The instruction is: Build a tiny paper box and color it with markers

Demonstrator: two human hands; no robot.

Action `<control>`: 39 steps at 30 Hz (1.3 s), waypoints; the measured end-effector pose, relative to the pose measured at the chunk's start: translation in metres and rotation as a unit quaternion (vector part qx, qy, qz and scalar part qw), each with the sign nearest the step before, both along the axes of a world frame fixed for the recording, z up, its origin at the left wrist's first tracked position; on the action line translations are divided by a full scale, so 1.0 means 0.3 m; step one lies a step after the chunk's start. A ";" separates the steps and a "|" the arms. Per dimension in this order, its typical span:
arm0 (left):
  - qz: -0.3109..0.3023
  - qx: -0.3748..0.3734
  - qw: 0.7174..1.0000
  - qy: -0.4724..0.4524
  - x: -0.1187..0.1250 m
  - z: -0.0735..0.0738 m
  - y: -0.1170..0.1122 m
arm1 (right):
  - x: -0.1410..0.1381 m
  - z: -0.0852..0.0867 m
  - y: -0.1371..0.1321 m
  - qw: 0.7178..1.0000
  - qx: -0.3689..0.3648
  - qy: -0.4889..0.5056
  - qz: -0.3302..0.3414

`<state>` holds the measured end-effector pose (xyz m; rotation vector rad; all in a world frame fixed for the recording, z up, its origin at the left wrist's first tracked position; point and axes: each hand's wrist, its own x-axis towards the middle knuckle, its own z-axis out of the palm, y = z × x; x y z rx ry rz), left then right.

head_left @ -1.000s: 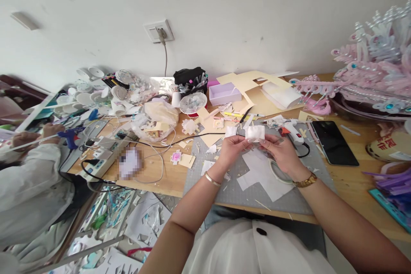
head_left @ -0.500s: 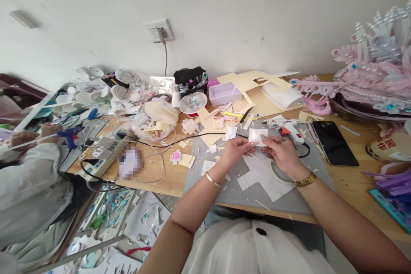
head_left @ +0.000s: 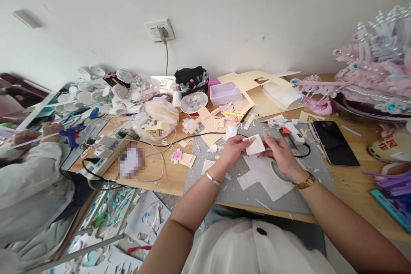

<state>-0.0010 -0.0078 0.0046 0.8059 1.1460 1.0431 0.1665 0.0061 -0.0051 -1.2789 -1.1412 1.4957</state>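
Observation:
A small white square piece (head_left: 256, 145), papery or fabric-like, is tilted up above the cutting mat (head_left: 231, 195). My left hand (head_left: 236, 150) pinches its left side, thumb over the front. At its right edge is my right hand (head_left: 281, 154), with the thumb near the upper corner and other fingers partly hidden behind the piece. Beneath the hands lie white paper sheets (head_left: 268, 186) and a roll of tape (head_left: 278, 173), partly covered by my right hand. Another crumpled white piece (head_left: 230, 132) sits just beyond my left hand.
A white glue gun (head_left: 293, 132) and a black tablet (head_left: 335, 143) lie to the right. Behind are a lilac box (head_left: 225, 93) and cream card sheets (head_left: 253, 83). Pink beaded ornaments (head_left: 369, 77) crowd the far right. At left, a co-worker's hands (head_left: 48, 130) are near a blue glue gun (head_left: 71, 136).
The white square piece has been turned and lowered slightly between my hands, so a flatter, plainer face shows. My right thumb has shifted to its right edge.

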 end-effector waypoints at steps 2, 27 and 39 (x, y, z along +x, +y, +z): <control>0.002 0.006 1.000 0.001 -0.001 -0.004 0.001 | 0.005 -0.008 0.005 1.000 0.018 -0.004 0.000; 0.213 0.062 0.963 -0.155 -0.220 0.107 0.098 | 0.063 -0.020 0.058 0.922 0.297 -0.239 -0.072; 0.147 0.075 0.986 -0.003 -0.351 0.103 0.015 | 0.242 0.189 -0.010 0.871 0.314 -0.331 -0.181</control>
